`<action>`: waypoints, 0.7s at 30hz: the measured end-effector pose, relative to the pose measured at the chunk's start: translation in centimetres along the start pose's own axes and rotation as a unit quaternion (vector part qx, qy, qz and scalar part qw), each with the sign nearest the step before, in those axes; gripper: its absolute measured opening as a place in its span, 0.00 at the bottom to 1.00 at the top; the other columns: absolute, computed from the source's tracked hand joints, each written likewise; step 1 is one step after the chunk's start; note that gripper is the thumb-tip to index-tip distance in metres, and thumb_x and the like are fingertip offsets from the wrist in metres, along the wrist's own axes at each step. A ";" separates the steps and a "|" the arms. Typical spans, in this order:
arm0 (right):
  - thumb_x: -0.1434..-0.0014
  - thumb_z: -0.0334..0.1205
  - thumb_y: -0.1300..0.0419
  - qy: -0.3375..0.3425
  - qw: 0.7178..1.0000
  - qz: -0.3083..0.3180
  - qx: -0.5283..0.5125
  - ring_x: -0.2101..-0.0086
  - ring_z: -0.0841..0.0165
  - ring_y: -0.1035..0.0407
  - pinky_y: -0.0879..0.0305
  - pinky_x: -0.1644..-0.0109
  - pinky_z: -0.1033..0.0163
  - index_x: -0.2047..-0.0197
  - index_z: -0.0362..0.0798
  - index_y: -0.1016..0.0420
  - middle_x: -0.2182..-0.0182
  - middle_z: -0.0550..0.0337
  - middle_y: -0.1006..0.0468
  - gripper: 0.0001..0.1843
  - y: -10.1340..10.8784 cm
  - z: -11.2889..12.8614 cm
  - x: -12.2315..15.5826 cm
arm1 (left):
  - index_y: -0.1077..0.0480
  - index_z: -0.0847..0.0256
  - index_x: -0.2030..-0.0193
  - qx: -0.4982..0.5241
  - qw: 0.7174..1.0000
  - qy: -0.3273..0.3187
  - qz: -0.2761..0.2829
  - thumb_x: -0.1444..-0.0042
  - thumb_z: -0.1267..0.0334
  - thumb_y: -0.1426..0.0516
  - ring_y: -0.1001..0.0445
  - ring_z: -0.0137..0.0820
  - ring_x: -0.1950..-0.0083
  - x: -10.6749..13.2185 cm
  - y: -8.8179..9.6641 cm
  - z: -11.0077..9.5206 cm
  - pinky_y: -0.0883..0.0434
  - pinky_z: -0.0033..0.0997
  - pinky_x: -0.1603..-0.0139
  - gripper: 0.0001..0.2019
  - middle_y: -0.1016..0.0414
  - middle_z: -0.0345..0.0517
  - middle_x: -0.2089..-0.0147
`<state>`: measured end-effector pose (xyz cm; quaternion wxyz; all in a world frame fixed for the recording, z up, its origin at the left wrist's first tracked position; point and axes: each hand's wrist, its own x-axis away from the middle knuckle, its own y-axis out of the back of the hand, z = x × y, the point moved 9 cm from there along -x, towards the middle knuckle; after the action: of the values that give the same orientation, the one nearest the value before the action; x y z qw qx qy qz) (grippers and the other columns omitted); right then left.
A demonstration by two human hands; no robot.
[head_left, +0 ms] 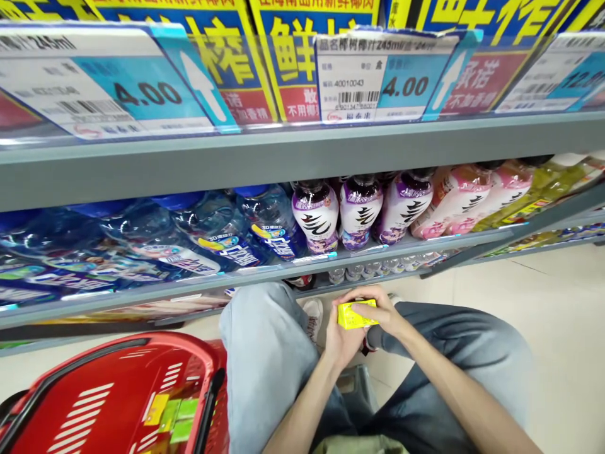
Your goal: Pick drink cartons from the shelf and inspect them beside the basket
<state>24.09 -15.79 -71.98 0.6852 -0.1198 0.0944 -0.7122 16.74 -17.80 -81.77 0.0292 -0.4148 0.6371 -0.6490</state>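
Observation:
A small yellow box (348,317) with printing on it sits between my two hands, above the gap between my knees. My left hand (339,343) is closed around its left side and underside. My right hand (385,314) grips it from the right, the thumb lying across its top face. Some fingers are hidden behind the box. Ahead of my hands, on the shelf, stand purple-labelled bottles (316,217), pink-labelled bottles (458,200) and blue-capped bottles (271,221).
To my left stands a red shopping basket (85,378) with yellow boxes (157,410) and green boxes (186,419) inside. A grey shelf edge (283,154) with price tags (378,79) crosses above. Beneath me is part of a grey stool (357,384).

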 end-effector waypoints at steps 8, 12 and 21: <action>0.39 0.50 0.30 0.017 1.000 0.021 0.014 0.55 0.55 0.18 0.25 0.49 0.55 0.54 0.53 0.12 0.57 0.53 0.12 0.14 -0.7 0.8 -0.1 | 0.19 0.63 0.60 0.004 0.999 0.006 -0.044 0.43 0.55 0.32 0.19 0.39 0.56 -0.3 1.1 0.3 0.23 0.35 0.54 0.12 0.17 0.52 0.56; 0.39 0.52 0.31 0.023 0.999 0.027 0.039 0.53 0.53 0.19 0.26 0.48 0.54 0.53 0.52 0.13 0.57 0.52 0.12 0.16 -0.9 1.0 -0.2 | 0.21 0.61 0.61 0.024 0.998 0.007 -0.050 0.41 0.58 0.36 0.19 0.41 0.55 -0.5 1.7 0.5 0.21 0.39 0.53 0.08 0.17 0.51 0.55; 0.38 0.51 0.32 0.031 0.998 0.036 0.043 0.55 0.54 0.19 0.26 0.48 0.54 0.52 0.52 0.13 0.57 0.54 0.13 0.16 -1.3 1.1 -0.1 | 0.20 0.61 0.60 0.035 0.999 0.014 -0.028 0.44 0.56 0.32 0.19 0.41 0.53 -0.5 1.8 0.8 0.22 0.38 0.51 0.11 0.18 0.52 0.54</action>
<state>23.14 -15.59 -70.54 0.7117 -0.0642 0.0889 -0.6939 16.66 -18.50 -83.68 0.0166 -0.4217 0.6028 -0.6771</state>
